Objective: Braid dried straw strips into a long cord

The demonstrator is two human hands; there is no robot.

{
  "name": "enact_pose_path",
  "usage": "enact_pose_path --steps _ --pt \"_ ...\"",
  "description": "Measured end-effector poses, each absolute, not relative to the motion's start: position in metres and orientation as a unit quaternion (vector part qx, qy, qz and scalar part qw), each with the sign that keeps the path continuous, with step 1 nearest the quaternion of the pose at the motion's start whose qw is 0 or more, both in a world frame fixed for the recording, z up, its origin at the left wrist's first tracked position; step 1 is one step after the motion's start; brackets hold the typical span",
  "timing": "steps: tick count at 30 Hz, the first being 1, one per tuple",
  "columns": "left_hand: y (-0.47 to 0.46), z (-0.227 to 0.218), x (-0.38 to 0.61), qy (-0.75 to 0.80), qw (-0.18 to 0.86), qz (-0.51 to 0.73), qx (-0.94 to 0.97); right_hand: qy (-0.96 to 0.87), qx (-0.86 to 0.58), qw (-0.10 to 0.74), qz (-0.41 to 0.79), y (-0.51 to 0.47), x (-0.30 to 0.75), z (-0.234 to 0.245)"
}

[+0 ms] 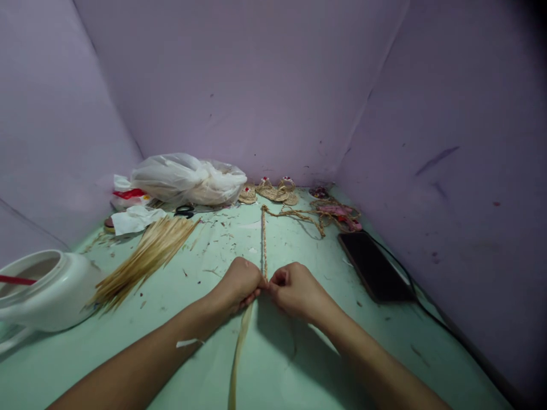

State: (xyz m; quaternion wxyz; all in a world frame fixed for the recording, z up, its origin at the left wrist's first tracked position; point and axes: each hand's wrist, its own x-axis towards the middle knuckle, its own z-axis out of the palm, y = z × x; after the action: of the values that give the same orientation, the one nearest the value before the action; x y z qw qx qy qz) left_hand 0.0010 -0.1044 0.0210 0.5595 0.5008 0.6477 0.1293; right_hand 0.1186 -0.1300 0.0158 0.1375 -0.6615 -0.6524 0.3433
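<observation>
Both my hands meet at the middle of the pale green table. My left hand is closed in a pinch on the near end of a thin braided straw cord. My right hand is closed on the same spot from the other side. The braid runs straight away from me toward the back wall, where it joins a loose tangle of cord. A flat unbraided straw strip trails from under my left hand toward me.
A bundle of straw stalks lies left, beside a white jar. Plastic bags, tissue, black scissors and small woven straw sandals sit at the back. A dark phone with cable lies right. Purple walls enclose the table.
</observation>
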Motion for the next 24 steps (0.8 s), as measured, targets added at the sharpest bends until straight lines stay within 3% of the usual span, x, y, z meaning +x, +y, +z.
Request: enact_pose_path --steps 3,8,12,17,21,24 --pt "-0.105 0.018 -0.003 0.627 0.599 0.151 0.474 -0.617 -0.644 0.148 0.426 -0.128 0.117 0.007" --pt "-0.107 0.007 -0.012 0.585 0.615 0.205 0.487 -0.651 -0.612 0.177 0.412 -0.134 0.113 0.008" --pt "-0.107 0.010 -0.014 0.574 0.622 0.221 0.485 -0.659 -0.567 0.160 0.468 -0.130 0.125 0.013" --pt "-0.107 0.015 -0.010 0.563 0.611 0.232 0.506 -0.547 -0.581 0.338 0.499 -0.113 0.136 0.013" --pt "-0.107 0.008 -0.009 0.553 0.571 0.247 0.554 -0.452 -0.533 0.293 0.652 -0.115 0.124 0.014" --pt "-0.106 0.004 -0.010 0.551 0.526 0.240 0.602 -0.482 -0.560 0.271 0.617 -0.117 0.120 0.012"
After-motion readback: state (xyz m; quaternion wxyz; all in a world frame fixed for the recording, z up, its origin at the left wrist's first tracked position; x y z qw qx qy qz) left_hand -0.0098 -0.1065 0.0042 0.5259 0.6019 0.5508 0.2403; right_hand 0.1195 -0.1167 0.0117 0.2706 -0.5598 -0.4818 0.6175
